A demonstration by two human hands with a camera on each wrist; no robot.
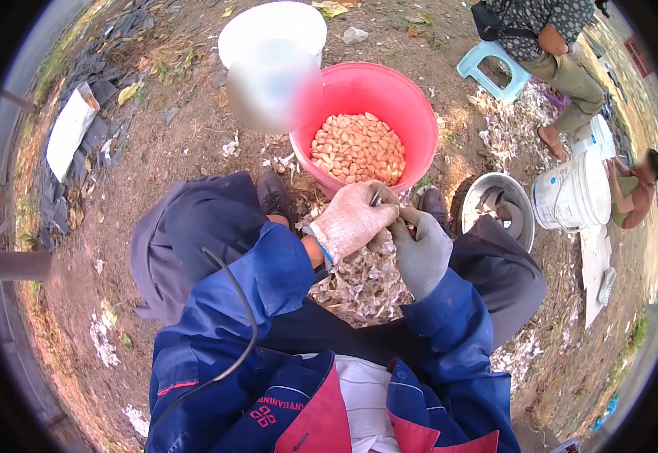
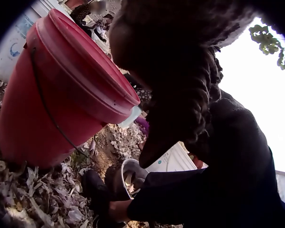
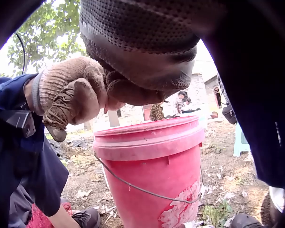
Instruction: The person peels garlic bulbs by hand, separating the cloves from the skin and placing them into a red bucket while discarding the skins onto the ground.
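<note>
In the head view both hands meet just over the near rim of a red bucket (image 1: 378,90) with peeled garlic cloves (image 1: 359,147) inside. My left hand (image 1: 355,219), in a pale pinkish knit glove, has its fingers curled in. The right wrist view shows a small pinkish piece, seemingly a garlic clove (image 3: 114,104), at its fingertips. A dark, shiny sliver (image 1: 375,200) shows by those fingers. My right hand (image 1: 423,249), in a grey coated glove, bends its thumb and fingers against the left fingertips; I cannot tell what it holds. Dry garlic skins (image 1: 363,287) lie beneath.
A white bucket (image 1: 268,30) stands behind the red one. To the right are a metal basin (image 1: 522,189), a white pail (image 1: 571,192) and a blue stool (image 1: 491,68). Two other people sit at the right. My shoes (image 1: 272,195) flank the red bucket.
</note>
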